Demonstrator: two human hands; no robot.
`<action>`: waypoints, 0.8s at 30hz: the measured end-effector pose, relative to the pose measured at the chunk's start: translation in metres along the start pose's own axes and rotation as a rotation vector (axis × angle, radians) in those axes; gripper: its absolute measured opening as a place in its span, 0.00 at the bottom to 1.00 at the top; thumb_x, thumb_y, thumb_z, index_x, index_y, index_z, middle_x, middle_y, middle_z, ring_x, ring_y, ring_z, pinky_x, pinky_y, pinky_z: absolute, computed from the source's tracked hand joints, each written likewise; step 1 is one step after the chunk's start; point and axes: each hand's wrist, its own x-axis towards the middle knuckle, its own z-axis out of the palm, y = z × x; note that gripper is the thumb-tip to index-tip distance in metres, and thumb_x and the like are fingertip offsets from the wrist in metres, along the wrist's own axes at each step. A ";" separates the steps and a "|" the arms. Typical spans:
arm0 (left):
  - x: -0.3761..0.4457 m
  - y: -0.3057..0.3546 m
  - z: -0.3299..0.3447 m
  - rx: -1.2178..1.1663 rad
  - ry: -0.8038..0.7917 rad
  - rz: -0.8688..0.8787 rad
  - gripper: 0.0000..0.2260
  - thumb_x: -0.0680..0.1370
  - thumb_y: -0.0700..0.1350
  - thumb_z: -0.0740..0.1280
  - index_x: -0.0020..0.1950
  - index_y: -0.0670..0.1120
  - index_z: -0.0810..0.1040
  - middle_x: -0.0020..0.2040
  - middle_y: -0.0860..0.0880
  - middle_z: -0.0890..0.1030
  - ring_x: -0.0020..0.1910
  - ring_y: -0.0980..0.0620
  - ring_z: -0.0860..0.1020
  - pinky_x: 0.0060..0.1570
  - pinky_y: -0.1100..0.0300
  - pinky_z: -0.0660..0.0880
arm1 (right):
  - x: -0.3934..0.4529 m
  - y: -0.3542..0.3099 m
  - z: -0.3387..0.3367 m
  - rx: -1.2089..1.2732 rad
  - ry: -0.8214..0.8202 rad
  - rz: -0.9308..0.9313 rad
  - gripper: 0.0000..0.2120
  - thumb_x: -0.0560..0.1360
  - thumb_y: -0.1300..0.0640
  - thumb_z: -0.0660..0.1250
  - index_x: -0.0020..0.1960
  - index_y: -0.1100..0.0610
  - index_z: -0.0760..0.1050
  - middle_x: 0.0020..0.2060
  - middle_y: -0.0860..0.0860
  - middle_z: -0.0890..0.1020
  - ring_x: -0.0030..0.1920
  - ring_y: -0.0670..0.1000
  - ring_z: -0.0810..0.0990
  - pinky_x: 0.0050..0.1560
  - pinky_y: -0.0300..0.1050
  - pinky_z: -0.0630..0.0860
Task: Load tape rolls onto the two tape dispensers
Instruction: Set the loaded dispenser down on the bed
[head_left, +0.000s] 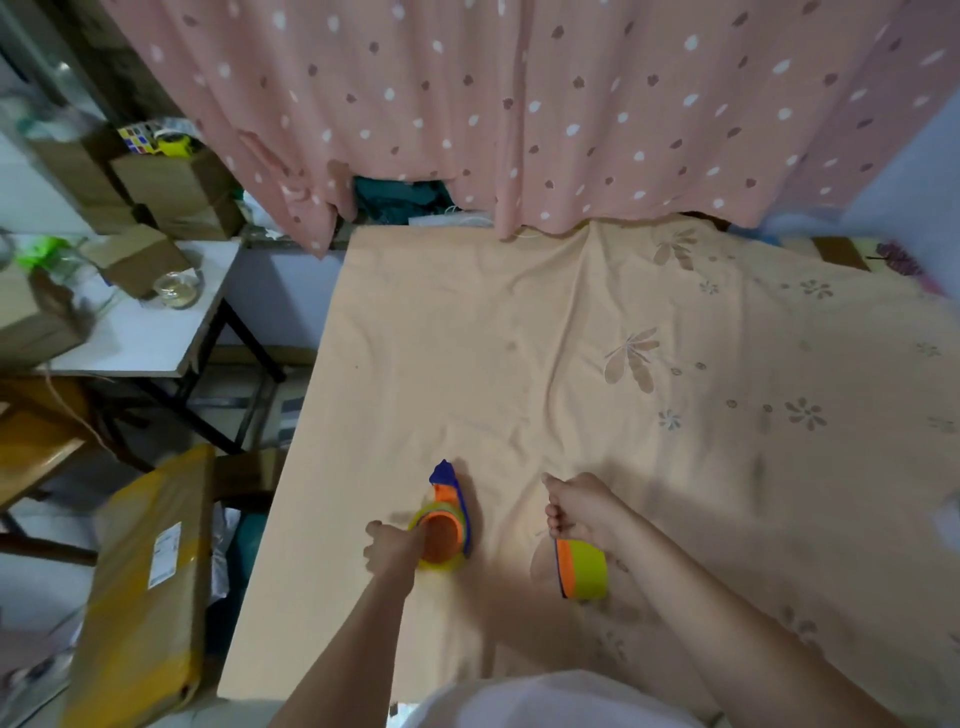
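Note:
Two blue-and-orange tape dispensers sit at the near end of the peach cloth-covered table (519, 322). The left dispenser (451, 493) lies on the cloth with its blue tip pointing away from me. A yellowish tape roll (439, 540) sits round its orange hub. My left hand (389, 545) grips the near left rim of that roll. The right dispenser (581, 569) carries a yellow-green roll on an orange hub with a blue edge. My right hand (579, 506) holds it from above with curled fingers. The hand hides the dispenser's upper part.
A pink dotted curtain (519, 104) hangs behind the table. To the left are a small white side table (145, 338) with boxes and a glass bowl (176, 291), and a large yellow-taped parcel (145, 582) on the floor. The table's left edge runs close to my left hand.

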 end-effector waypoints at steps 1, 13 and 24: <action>0.006 -0.005 -0.003 -0.078 -0.088 -0.033 0.19 0.75 0.44 0.73 0.61 0.40 0.71 0.60 0.35 0.75 0.56 0.36 0.76 0.45 0.50 0.74 | 0.001 0.000 0.004 0.021 -0.006 0.013 0.21 0.82 0.52 0.62 0.32 0.57 0.63 0.24 0.53 0.67 0.23 0.51 0.65 0.26 0.40 0.67; 0.015 -0.015 0.003 -0.040 -0.165 0.033 0.16 0.77 0.36 0.67 0.63 0.39 0.70 0.62 0.37 0.74 0.59 0.34 0.77 0.34 0.44 0.83 | 0.003 0.011 0.012 -0.055 -0.108 0.020 0.10 0.84 0.64 0.55 0.53 0.63 0.74 0.25 0.53 0.65 0.22 0.48 0.64 0.24 0.38 0.66; -0.001 0.003 0.015 -0.094 -0.179 0.082 0.19 0.77 0.36 0.67 0.65 0.34 0.66 0.63 0.35 0.73 0.58 0.32 0.78 0.34 0.46 0.83 | 0.014 0.012 0.021 -0.083 -0.102 0.007 0.21 0.75 0.78 0.45 0.58 0.68 0.72 0.41 0.64 0.76 0.32 0.55 0.77 0.33 0.48 0.82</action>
